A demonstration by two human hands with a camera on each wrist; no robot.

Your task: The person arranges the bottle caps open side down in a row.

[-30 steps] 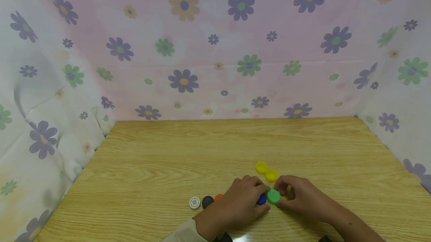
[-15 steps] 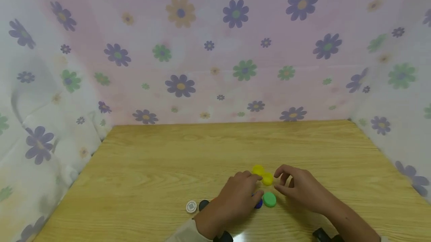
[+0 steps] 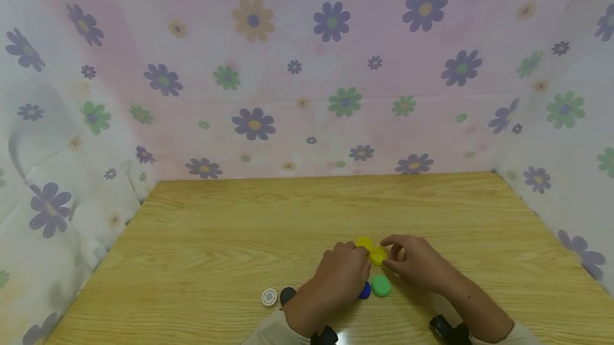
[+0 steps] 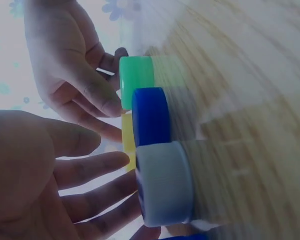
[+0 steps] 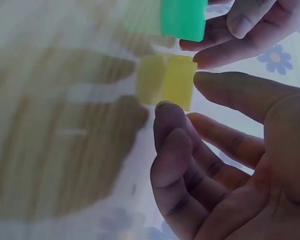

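Two yellow bottle caps touch on the table: the nearer yellow cap [image 3: 378,256] and the farther yellow cap [image 3: 363,244]. My right hand [image 3: 416,261] pinches the nearer one at its edge between thumb and a curled finger; the right wrist view shows this yellow cap [image 5: 180,82] at the fingertips. Over the row of caps hovers my left hand [image 3: 341,274], fingers loosely extended, fingertips close to the yellow caps. A green cap [image 3: 381,286] and a blue cap [image 3: 364,290] sit just in front. In the left wrist view a white ridged cap [image 4: 166,185] stands beside the blue one.
Left of my left wrist lie a white printed cap [image 3: 269,297] and a black cap [image 3: 288,296]. A sliver of an orange cap shows beside my arm. The wooden table [image 3: 230,227] is enclosed by flowered cloth [image 3: 288,83] behind and at both sides.
My right hand has let go of the green cap and moved away from me to the nearer yellow cap. The left hand has shifted slightly off the blue cap, toward the yellow ones.
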